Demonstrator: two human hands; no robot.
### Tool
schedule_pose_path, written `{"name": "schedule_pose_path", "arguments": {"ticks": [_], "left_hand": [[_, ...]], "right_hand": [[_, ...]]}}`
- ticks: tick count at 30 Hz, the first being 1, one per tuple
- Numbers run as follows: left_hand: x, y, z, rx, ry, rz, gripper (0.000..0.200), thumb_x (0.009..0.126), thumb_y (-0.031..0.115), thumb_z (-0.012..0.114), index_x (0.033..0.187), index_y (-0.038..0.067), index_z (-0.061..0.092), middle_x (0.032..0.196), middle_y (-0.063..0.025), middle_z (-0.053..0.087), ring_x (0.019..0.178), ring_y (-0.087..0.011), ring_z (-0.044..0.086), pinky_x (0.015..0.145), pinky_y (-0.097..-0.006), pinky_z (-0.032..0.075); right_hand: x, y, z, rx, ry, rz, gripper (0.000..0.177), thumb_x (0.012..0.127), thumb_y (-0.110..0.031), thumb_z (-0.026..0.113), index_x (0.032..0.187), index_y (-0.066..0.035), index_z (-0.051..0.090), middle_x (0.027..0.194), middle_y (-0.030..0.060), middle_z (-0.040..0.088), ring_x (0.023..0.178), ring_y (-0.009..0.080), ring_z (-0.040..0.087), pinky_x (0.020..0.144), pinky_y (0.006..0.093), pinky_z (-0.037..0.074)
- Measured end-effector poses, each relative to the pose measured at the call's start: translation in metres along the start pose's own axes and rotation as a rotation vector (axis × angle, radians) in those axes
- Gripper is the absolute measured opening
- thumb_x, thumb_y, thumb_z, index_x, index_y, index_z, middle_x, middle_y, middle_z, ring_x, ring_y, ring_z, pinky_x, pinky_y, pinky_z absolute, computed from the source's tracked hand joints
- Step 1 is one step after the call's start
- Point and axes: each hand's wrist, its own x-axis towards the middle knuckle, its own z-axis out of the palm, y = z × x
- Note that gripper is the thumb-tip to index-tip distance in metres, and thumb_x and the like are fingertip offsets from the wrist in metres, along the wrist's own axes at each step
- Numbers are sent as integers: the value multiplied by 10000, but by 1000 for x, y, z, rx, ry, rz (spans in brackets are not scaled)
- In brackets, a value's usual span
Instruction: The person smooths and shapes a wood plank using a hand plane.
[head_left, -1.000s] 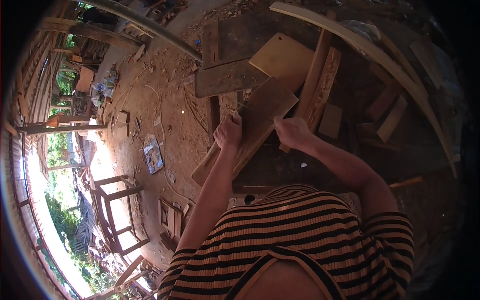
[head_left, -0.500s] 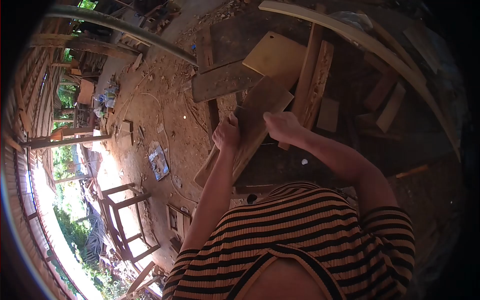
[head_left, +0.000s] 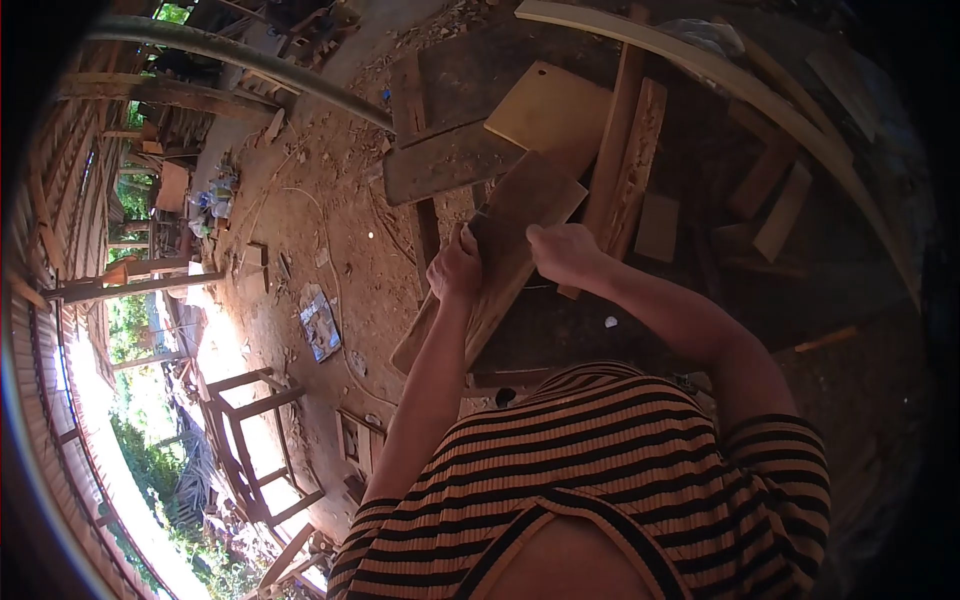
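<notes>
A long wooden board (head_left: pixel 525 195) lies slanted in front of my body, its near end toward the lower left. My left hand (head_left: pixel 455 268) is closed at the board's left edge, with the thumb side up. At the right edge rests my right hand (head_left: pixel 567 256), curled into a fist. Anything inside that fist is hidden from view. Between the hands the board's face is dark and in shadow. Beyond it lies a pale yellowish panel (head_left: pixel 550 115) with a small hole near one corner.
Thick timber pieces (head_left: pixel 637 165) lie right of the board. A long curved strip (head_left: pixel 700 65) arches over the upper right. Several offcuts, including a small block (head_left: pixel 656 228), lie on the dark surface. A wooden frame (head_left: pixel 262 440) stands at left on the ground, among scattered chips.
Both hands stay at nearly the same place on the board. The whole view has shifted very slightly; nothing has been taken up or let go.
</notes>
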Motion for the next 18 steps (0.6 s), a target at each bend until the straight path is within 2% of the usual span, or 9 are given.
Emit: {"name": "schedule_pose_path", "arguments": {"ticks": [2, 4, 7, 8, 10, 14, 17, 18], "left_hand": [[0, -2, 2, 18, 5, 14, 420, 969, 409, 311, 1152, 154, 591, 1025, -163, 654, 965, -369, 613, 837, -479, 462], [2, -2, 3, 33, 12, 22, 414, 969, 409, 303, 1140, 159, 586, 967, -174, 667, 928, -373, 626, 807, -489, 470], [2, -4, 5, 57, 20, 3, 413, 968, 397, 304, 1093, 142, 604, 957, -177, 669, 911, -377, 628, 798, -493, 471], [3, -3, 5, 72, 9, -11, 417, 966, 396, 306, 1066, 132, 612, 947, -178, 669, 908, -376, 630, 800, -492, 470], [4, 1, 1, 82, -5, -33, 422, 964, 395, 308, 1039, 121, 620, 937, -178, 670, 904, -374, 631, 802, -490, 469], [1, 1, 0, 90, -23, -40, 438, 958, 409, 313, 1006, 108, 626, 922, -176, 671, 901, -373, 633, 809, -487, 468], [1, 0, 1, 68, -5, -26, 440, 956, 420, 316, 1012, 114, 627, 920, -176, 671, 901, -374, 632, 810, -486, 468], [2, 0, 0, 62, -8, -32, 439, 955, 423, 319, 1011, 117, 628, 918, -176, 672, 900, -375, 632, 810, -485, 469]], "right_hand": [[25, -5, 20, 20, 64, -40, 66, 750, -68, 512, 791, -25, 538, 725, 170, 631, 773, 382, 627, 687, 479, 488], [45, -10, 32, 12, 167, -61, 79, 804, -102, 515, 810, -24, 507, 686, 175, 616, 717, 376, 625, 635, 489, 475], [26, -2, 30, 35, 179, -85, 70, 800, -99, 515, 802, -29, 503, 678, 173, 613, 715, 379, 624, 638, 490, 474], [10, 1, 22, 33, 170, -83, 70, 800, -99, 515, 802, -29, 503, 678, 173, 613, 715, 379, 624, 638, 490, 474], [-19, 1, 0, 57, 3, 31, 65, 749, -52, 505, 797, -21, 536, 737, 184, 627, 770, 393, 623, 687, 478, 489], [-7, 2, 0, 13, -20, 25, 71, 747, -57, 510, 803, -22, 539, 742, 179, 634, 771, 388, 625, 686, 476, 488], [40, -10, 26, 25, 117, -68, 71, 743, -62, 519, 800, -25, 540, 745, 183, 634, 773, 382, 627, 688, 474, 484], [54, -8, 40, 13, 178, -106, 61, 772, -79, 504, 795, -27, 528, 725, 176, 626, 750, 378, 626, 662, 480, 480]]}}
